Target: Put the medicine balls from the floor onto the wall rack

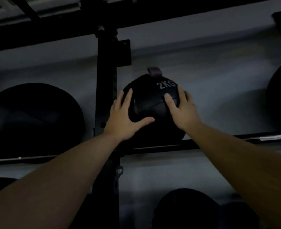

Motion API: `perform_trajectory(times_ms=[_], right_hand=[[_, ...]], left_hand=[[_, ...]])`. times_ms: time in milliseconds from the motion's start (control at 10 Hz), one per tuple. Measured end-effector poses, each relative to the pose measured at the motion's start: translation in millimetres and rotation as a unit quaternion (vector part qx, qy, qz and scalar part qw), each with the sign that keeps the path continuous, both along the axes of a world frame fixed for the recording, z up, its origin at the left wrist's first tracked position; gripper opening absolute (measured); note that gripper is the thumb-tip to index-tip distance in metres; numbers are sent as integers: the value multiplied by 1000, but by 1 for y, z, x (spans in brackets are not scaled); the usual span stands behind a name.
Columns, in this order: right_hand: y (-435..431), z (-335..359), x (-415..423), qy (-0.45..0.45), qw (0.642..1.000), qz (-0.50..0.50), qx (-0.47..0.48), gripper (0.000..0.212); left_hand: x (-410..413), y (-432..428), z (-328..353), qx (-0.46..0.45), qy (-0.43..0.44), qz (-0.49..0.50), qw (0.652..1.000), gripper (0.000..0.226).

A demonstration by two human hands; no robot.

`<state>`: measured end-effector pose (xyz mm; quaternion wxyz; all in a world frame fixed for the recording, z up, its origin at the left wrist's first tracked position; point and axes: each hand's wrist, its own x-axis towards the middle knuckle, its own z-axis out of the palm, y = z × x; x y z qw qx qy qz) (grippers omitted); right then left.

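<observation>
A black medicine ball marked 2KG, with a purple loop on top, rests on the black wall rack rail just right of the rack's upright post. My left hand presses on its left side with fingers spread and thumb under the front. My right hand lies on its right side, fingers spread over the label. Both forearms reach up from the bottom of the view.
A larger black ball sits on the same rail to the left of the post. Another dark ball shows at the right edge. More dark balls lie on the lower tier. A grey wall is behind the rack.
</observation>
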<state>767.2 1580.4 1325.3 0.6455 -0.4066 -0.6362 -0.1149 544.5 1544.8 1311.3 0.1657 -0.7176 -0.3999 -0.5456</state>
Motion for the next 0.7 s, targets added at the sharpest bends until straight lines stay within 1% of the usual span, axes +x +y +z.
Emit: perform_trajectory(times_ms=[100,200,300,400,500,600,700], right_hand=[[20,-4,5,3,999,-49,16,82],[23,0,-2,4,997,-72,27,79],[12,0,-4,-22,994,-107,-11,90],[-8,1,-1,-42,986,-140,-77,90],[-50,-10,0,-104,961,-185,-177,88],[-81,-27,6,-131,946,-208,-212,89],[-134,-57,13,-117,919,-305,-219,84]], left_hand=[[-2,33,-7,22,-23,-31,999,125],[-5,45,-5,47,-33,-24,998,118],[-8,46,-5,38,-30,-27,998,117],[-10,36,-8,14,-20,-33,999,118],[-13,18,-5,-35,3,-41,999,119],[-22,7,-4,-54,30,-11,998,116],[-49,1,-25,-36,82,49,995,107]])
